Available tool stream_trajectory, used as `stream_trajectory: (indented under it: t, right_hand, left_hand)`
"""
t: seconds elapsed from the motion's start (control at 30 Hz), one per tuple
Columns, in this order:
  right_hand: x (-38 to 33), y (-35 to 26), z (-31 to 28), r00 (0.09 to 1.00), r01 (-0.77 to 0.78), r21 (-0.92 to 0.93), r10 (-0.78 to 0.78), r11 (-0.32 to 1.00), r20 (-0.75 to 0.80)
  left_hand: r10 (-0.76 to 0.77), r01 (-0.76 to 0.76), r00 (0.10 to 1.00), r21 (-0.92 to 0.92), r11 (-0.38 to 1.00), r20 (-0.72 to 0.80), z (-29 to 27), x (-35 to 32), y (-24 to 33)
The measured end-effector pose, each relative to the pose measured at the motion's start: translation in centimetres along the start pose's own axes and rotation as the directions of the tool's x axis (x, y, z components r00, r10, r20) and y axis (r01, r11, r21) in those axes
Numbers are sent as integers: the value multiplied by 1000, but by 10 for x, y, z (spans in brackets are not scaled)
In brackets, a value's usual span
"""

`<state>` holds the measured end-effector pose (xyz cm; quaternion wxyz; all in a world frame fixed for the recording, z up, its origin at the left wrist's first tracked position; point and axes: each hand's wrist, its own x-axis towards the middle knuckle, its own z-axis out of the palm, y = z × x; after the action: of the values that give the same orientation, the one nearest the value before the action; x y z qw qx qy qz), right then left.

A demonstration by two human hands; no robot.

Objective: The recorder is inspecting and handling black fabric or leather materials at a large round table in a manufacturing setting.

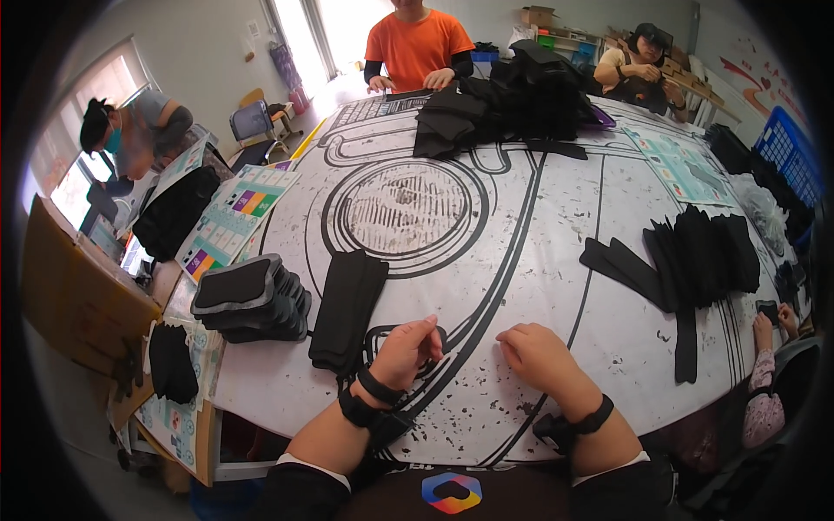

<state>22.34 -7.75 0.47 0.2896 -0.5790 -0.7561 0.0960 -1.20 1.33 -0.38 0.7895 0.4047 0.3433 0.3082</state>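
Note:
My left hand (407,354) is over the white printed tabletop (486,399), its fingers curled in with no object visible in them. To its left lies a neat stack of long black fabric pieces (347,308), close to the hand but apart from it. My right hand (540,358) is bent inward over the table, fingers curled, and nothing shows in it. A gap of bare tabletop separates the two hands. Black bands circle both wrists. Farther left stands a pile of grey-edged black pads (248,295).
Loose black strips (686,260) lie at the right. At the far side is a big black fabric heap (521,95), near a person in an orange shirt (419,52). Other people work at the far left, far right and right edge. A blue crate (786,161) stands right.

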Motion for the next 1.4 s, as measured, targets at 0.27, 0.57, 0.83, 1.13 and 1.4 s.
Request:
stream_trajectory:
  t: [0.27,0.57,0.83,1.13,1.4]
  right_hand:
    - [1,-6,-6,999,3,-1,-3,1000,32]
    - [0,-5,-3,1000,15,-16,-15,1000,24]
    - [1,-6,-3,999,27,-12,-26,1000,23]
    - [1,-7,-4,999,24,-18,-23,1000,35]
    - [1,-7,-4,999,14,-22,-13,1000,39]
  left_hand:
    - [-3,3,1000,12,1000,-12,0,1,-2]
    - [-47,45,999,47,998,26,-1,2,-2]
    - [-79,75,995,64,995,64,-1,1,-3]
    - [-88,84,994,61,995,71,0,1,-2]
    - [-84,79,995,85,993,55,0,2,-3]
